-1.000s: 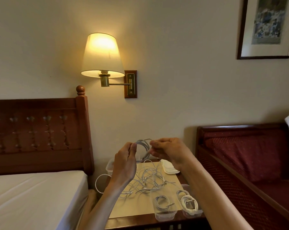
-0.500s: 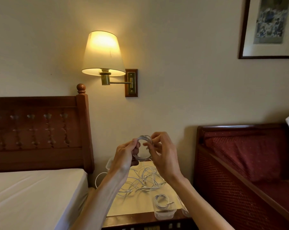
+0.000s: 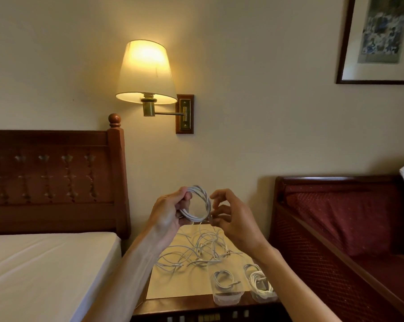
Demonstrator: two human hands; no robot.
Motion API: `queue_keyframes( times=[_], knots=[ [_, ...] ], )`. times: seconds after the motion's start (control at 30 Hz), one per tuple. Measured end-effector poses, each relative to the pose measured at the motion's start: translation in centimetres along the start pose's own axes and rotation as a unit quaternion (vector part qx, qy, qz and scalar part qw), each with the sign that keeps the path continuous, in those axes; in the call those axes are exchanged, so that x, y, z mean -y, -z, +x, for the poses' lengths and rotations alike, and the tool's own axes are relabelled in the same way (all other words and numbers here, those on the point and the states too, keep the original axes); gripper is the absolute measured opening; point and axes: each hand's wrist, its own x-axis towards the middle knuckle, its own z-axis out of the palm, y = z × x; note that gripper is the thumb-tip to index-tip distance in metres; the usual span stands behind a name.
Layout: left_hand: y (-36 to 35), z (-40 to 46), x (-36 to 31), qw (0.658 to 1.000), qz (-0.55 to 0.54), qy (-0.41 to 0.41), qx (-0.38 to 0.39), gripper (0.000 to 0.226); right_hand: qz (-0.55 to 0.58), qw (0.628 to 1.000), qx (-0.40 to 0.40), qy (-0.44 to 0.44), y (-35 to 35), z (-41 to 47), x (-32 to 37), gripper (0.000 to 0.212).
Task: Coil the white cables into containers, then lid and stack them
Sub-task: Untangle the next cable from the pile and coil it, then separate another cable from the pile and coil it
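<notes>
Your right hand (image 3: 233, 219) has let go, fingers loosely curled beside the coil (image 3: 199, 203) | left hand (image 3: 170, 213) alone grips it above the nightstand (image 3: 173, 307).

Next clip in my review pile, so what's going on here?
A person is coiling white cables above a bedside table. The left hand holds a coiled cable; the right hand is at its loose end. A tangle of cables lies below, with two open containers already holding coils.

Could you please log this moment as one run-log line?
left hand grips cable coil | right hand at coil | two containers filled
</notes>
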Motion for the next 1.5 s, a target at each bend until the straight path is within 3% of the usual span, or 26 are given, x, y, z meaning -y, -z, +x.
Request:
queue_keyframes(
  times=[0.17, 0.3, 0.37, 0.43, 0.5, 0.63, 0.7, 0.77, 0.83, 0.93, 1.0, 1.1, 1.33, 1.4, 1.5],
  knots=[
    [0.0, 0.3, 2.0, 0.999, 0.045, 0.007, -0.013, 0.034, -0.020, 0.994, 0.073, -0.074, 0.7, -0.4, -1.1, 0.041],
    [0.5, 0.8, 3.0, 0.999, 0.036, 0.029, -0.022, 0.034, 0.223, 0.956, 0.112, -0.153, 0.1, -0.9, -0.7, 0.021],
    [0.9, 0.8, 3.2, 0.999, 0.029, 0.028, -0.004, 0.032, 0.271, 0.944, 0.088, -0.168, -0.5, -0.9, -0.8, 0.024],
    [1.6, 0.8, 3.6, 0.995, 0.096, -0.020, -0.001, 0.028, 0.278, 0.943, 0.050, -0.178, -0.9, -0.6, -0.8, 0.023],
    [2.2, 0.8, 4.0, 0.963, 0.243, -0.110, -0.037, 0.021, 0.276, 0.943, 0.019, -0.186, -1.1, -0.4, -0.9, 0.023],
    [3.1, 1.4, 4.7, 0.838, 0.445, -0.261, -0.176, 0.024, 0.251, 0.949, -0.007, -0.191, -1.5, -0.4, -1.0, 0.022],
    [3.2, 1.7, 4.9, 0.782, 0.513, -0.293, -0.198, 0.033, 0.237, 0.949, -0.024, -0.205, -1.5, -0.3, -1.0, 0.021],
    [3.4, 1.9, 4.9, 0.757, 0.545, -0.302, -0.196, 0.035, 0.225, 0.947, -0.036, -0.225, -1.2, -0.3, -1.0, 0.021],
    [3.4, 1.8, 4.9, 0.791, 0.523, -0.284, -0.143, 0.032, 0.233, 0.938, -0.039, -0.254, -0.8, -0.3, -1.4, 0.021],
    [3.2, 1.3, 4.6, 0.937, 0.311, -0.157, -0.036, 0.022, 0.289, 0.913, -0.031, -0.287, -0.3, -0.1, -1.9, 0.020],
    [3.2, 1.8, 4.9, 0.979, 0.187, -0.081, -0.026, 0.017, 0.302, 0.905, -0.029, -0.299, -0.4, 0.3, -2.4, 0.019],
    [3.6, 3.2, 7.5, 0.993, 0.116, -0.017, -0.033, 0.016, 0.284, 0.907, -0.016, -0.311, -0.8, 0.6, -4.1, 0.018],
    [3.7, 3.6, 17.1, 0.980, 0.179, 0.089, -0.006, 0.026, 0.224, 0.908, -0.008, -0.355, -1.1, -2.5, -10.9, 0.019],
    [4.3, 3.5, 19.4, 0.975, 0.198, 0.095, -0.019, 0.024, 0.161, 0.920, -0.024, -0.357, -1.1, -3.4, -12.8, 0.018],
    [5.9, 3.0, 22.5, 0.960, 0.267, 0.075, -0.046, 0.023, -0.006, 0.956, -0.088, -0.280, -1.3, -5.4, -15.2, 0.016]
  ],
)
